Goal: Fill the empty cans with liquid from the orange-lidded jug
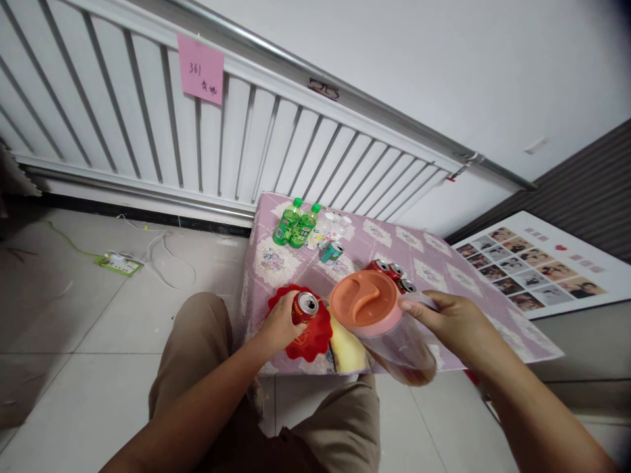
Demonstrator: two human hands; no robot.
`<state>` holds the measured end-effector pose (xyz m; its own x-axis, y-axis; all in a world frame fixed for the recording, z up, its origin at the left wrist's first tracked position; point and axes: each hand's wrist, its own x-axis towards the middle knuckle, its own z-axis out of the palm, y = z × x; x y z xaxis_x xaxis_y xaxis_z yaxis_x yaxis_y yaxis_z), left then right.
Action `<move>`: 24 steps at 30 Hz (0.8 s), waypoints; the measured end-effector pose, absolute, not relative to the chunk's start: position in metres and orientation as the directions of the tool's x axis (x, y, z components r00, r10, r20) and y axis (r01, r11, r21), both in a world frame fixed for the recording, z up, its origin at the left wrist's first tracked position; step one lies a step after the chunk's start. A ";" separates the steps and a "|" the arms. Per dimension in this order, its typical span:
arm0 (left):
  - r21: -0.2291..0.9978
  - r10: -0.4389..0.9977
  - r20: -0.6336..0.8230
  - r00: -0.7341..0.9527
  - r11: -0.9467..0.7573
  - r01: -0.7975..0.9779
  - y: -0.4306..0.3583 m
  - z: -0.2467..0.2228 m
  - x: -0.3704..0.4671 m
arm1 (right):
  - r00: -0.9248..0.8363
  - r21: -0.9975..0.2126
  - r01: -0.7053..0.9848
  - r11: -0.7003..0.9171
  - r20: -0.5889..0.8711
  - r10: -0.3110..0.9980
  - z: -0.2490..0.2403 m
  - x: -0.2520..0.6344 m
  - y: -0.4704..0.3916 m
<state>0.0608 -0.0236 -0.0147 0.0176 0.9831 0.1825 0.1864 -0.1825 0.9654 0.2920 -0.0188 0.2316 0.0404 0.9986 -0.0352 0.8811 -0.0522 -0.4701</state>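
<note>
The two hands are apart. The left hand (280, 326) is closed around a red can (304, 307), over a red wavy-edged tray (314, 345). The right hand (458, 322) grips a pitcher (394, 345) with orange lid (362, 301), beside this can. Farther on the table (419, 242) are red cans (379, 265), a teal can (329, 253) and green bottles (286, 225).

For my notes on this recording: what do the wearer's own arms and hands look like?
The left hand and right hand are ungloved, and both forearms are bare. No sleeve, watch or bracelet shows on either.
</note>
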 end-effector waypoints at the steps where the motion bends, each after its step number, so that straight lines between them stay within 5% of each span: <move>1: 0.966 0.983 0.182 0.018 -0.182 0.183 -0.024 -0.014 0.061 | 0.035 -0.471 0.881 -0.047 -0.034 0.999 0.231 0.293 -0.018; 24: 0.962 0.985 0.171 0.024 -0.172 0.214 -0.023 -0.015 0.060 | 0.025 -0.451 0.891 -0.047 -0.056 0.998 0.228 0.296 -0.019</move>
